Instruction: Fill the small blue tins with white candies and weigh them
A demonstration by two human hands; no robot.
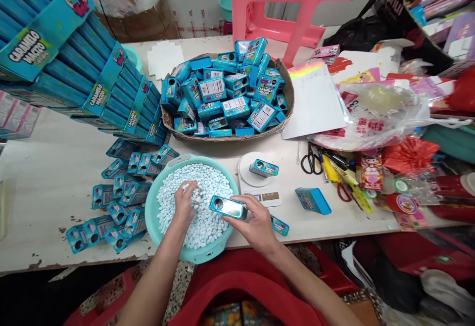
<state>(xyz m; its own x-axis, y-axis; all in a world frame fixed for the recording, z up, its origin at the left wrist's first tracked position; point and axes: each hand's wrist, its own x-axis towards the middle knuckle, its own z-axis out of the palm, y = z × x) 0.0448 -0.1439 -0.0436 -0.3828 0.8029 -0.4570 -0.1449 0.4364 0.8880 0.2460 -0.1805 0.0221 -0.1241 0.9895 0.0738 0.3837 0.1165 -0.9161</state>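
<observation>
My left hand (184, 205) reaches into a turquoise basin (206, 255) full of small pale-blue and white candies (211, 177). Its fingers are curled together round some of the candies. My right hand (258, 224) grips a small blue candy box (228, 207) over the basin's right side, its end with a round hole pointing left. Just behind that hand stands a white kitchen scale (244, 168), and another blue box (264, 168) lies on its pan. A blue box (280, 225) lies partly behind my right hand, and one more box (313, 201) lies further right.
Several blue boxes (126, 192) with round holes lie left of the basin. Tall stacked display cartons (89, 69) rise behind them. A cardboard tray (222, 138) heaped with boxes sits at the back. Scissors (311, 162), pens and plastic bags (374, 113) clutter the right.
</observation>
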